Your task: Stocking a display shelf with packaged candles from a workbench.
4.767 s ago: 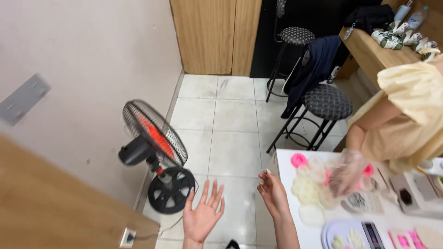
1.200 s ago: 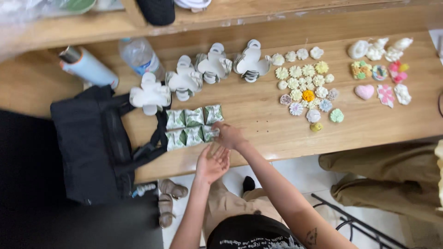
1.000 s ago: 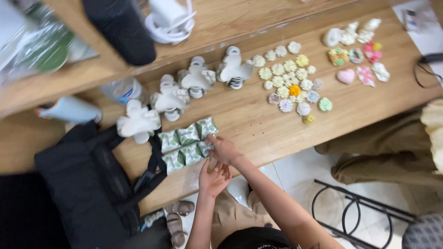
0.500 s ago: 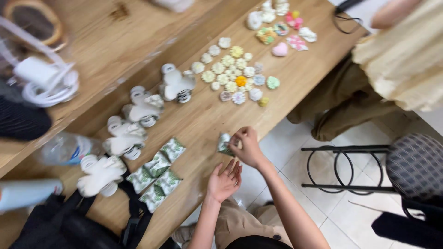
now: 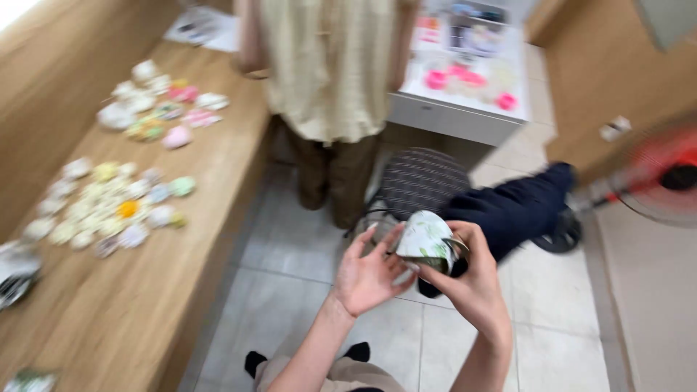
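Half a sec ago my hands were down at the counter edge by the green packets; now both are up off it, over the floor, w/ a packet [image 5: 427,241] between them. View has swung round too: counter [image 5: 145,290] now on my left, not in front.

Right hand [image 5: 472,287] grips the packet, thumb and fingers closed round its lower edge. Left hand [image 5: 369,272] is half open, fingertips touching the packet's left side, palm facing me.

Packet: small, puffy, white w/ green leaf print, dark underside showing at the bottom. Blurred, can't tell more.

Counter is light wood, long, running away from me. On it: a cluster of small pastel pieces [image 5: 116,207], white, yellow, green, one orange; a second bunch [image 5: 160,109] w/ pinks further up.

Floor [image 5: 290,254] is pale tile. A person in a cream top [image 5: 330,65] stands just ahead, near a stool w/ checked seat [image 5: 421,181]. Dark cloth [image 5: 515,210] beside it. White table [image 5: 465,109] w/ pink bits behind; red fan [image 5: 668,174] at right.
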